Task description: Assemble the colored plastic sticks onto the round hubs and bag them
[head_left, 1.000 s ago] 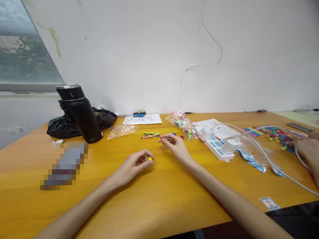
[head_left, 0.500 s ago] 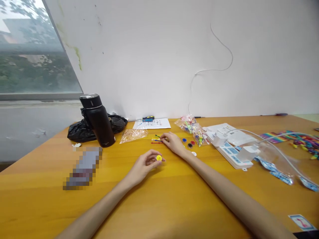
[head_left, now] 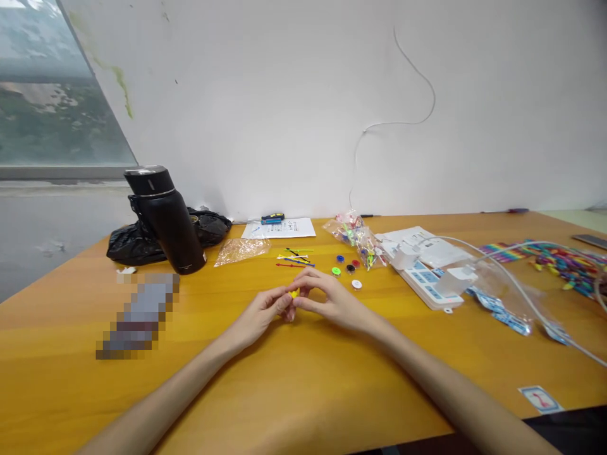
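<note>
Both of my hands meet over the middle of the table. My left hand (head_left: 258,318) is closed, pinching a small yellow plastic disc (head_left: 294,294) that the fingers largely cover. From the other side, my right hand (head_left: 337,301) has its thumb and fingertips closed on the same yellow piece; whether a second small part is between them I cannot tell. Just beyond the hands lie several thin coloured plastic sticks (head_left: 296,260) with arrow-like ends. Loose discs sit to their right, among them a green one (head_left: 336,271), a black one (head_left: 350,268) and a white one (head_left: 356,284).
A black bottle (head_left: 173,224) stands at the left by a black plastic bag (head_left: 135,245); a blurred-out flat object (head_left: 142,313) lies nearer. Behind are clear wrapping (head_left: 241,251), a screwdriver (head_left: 272,219) and bagged parts (head_left: 363,240). Rightward, a power strip (head_left: 429,285) trails white cables.
My right hand has left the coloured sticks and come back to my left hand, closing on the yellow piece. The disc now faces differently and is mostly covered. The view has shifted slightly.
</note>
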The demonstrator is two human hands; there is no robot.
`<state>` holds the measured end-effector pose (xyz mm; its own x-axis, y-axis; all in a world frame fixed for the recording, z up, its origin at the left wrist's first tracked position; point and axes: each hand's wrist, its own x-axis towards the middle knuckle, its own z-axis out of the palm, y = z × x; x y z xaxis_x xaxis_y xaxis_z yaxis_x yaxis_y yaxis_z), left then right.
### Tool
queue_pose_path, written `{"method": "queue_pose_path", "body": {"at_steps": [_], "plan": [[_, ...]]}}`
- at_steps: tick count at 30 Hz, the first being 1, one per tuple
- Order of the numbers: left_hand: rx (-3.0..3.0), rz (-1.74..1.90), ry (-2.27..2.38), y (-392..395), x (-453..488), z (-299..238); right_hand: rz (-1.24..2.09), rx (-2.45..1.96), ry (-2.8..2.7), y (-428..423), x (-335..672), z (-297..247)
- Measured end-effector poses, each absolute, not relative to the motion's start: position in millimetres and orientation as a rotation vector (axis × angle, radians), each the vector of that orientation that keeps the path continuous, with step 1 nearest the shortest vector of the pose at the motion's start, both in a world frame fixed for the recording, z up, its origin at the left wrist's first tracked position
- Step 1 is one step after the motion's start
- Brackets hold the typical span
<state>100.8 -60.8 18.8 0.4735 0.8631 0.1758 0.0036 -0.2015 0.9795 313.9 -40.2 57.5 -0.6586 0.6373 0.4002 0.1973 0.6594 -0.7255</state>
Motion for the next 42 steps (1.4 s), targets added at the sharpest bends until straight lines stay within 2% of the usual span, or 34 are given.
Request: {"method": "queue_pose_path", "body": {"at_steps": [5,10,16,19,27,30,35,42], "plan": [[1.449,0.933,0.748,-58,99,12,1.086,-0.677,-2.077,-32,315,53],[1.285,0.925,0.709,-55,98,7,1.404,-0.713,-1.631,-20,322,51],[1.294,0.917,0.698,-54,97,5,1.435,-0.768,-1.445,-13,328,57],[1.299,0.921,0.69,-54,98,6,1.226,-0.862,-1.572,-9,336,65],[1.321,0.912,0.722,-61,102,15,0.137,-1.321,-2.056,-16,424,72],[1.348,0.903,0.727,-61,102,13,0.039,-1.495,-2.156,-19,449,59],[1.35,0.912,0.738,-60,102,12,0.129,-1.534,-2.245,-16,461,40],[1.369,0.917,0.752,-60,104,16,-0.107,-1.408,-2.251,-36,419,76]]}}
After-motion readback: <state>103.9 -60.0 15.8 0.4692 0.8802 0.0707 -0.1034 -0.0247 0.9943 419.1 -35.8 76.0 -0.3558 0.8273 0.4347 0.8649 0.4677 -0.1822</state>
